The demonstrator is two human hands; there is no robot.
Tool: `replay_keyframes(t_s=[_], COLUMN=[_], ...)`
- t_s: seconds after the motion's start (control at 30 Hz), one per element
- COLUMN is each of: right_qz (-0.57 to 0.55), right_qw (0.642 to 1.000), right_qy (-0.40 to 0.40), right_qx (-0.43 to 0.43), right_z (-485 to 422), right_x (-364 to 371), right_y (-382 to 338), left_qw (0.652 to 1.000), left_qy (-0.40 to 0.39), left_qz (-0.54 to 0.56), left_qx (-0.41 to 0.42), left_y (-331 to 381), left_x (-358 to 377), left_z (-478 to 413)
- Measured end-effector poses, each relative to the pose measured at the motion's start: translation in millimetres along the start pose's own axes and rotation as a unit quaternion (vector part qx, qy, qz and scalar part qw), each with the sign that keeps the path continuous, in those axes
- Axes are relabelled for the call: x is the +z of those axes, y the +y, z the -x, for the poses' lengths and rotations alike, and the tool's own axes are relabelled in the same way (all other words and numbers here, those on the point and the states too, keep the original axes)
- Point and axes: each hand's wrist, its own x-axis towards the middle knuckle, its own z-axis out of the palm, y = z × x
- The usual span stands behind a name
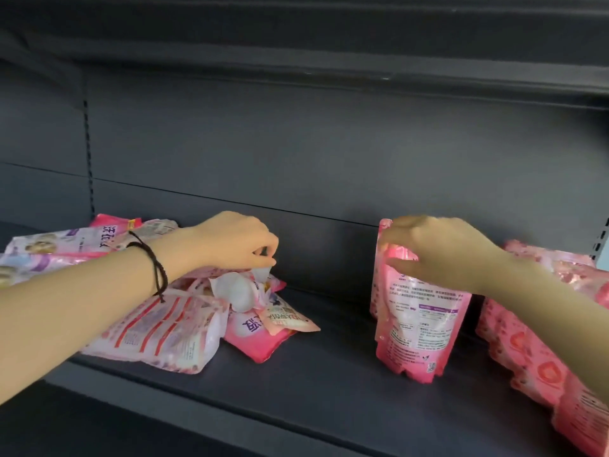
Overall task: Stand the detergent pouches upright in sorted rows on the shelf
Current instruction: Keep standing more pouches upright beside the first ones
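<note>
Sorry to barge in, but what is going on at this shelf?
A person is sorting detergent pouches on a dark shelf. The right hand grips the top of a pink pouch standing upright mid-shelf. The left hand pinches a whitish pouch on the jumbled pile lying at the left. More pink pouches stand in a row at the far right.

Soft, flat light falls in from the open front of the shelf (329, 390). The forearms look pale and bright, the back panel (296, 143) behind the upright pouch (418, 324) is dull grey, and the board overhead (296, 24) is almost black. Left of the upright pouch, the white pouch (237, 291) is washed out, and a thin shadow lies under the heap (158, 334). To its right, glossy pink packs (540, 357) catch small glints. The right hand (441, 252) at its top is blurred; the left hand (230, 239) is sharper. Print is soft throughout, and shelf lines bow near the corners.
</note>
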Motion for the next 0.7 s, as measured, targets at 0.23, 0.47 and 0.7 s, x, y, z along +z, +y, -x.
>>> replay_keyframes(t_s=[0.23, 0.47, 0.7], right_qz=[-0.011, 0.002, -0.127], right_qw=[0.997, 0.997, 0.985], right_qy=[0.004, -0.036, -0.085], right_qx=[-0.072, -0.074, -0.085], right_z=[-88, -191, -244], right_x=[20, 58, 74], right_y=[-62, -109, -148], left_qw=[0.997, 0.995, 0.992], left_qy=[-0.041, -0.053, -0.081], left_qz=[-0.064, -0.080, 0.095], left_qx=[-0.011, 0.015, 0.021], left_y=[-90, -174, -210], left_x=[40, 77, 113], left_z=[23, 13, 0])
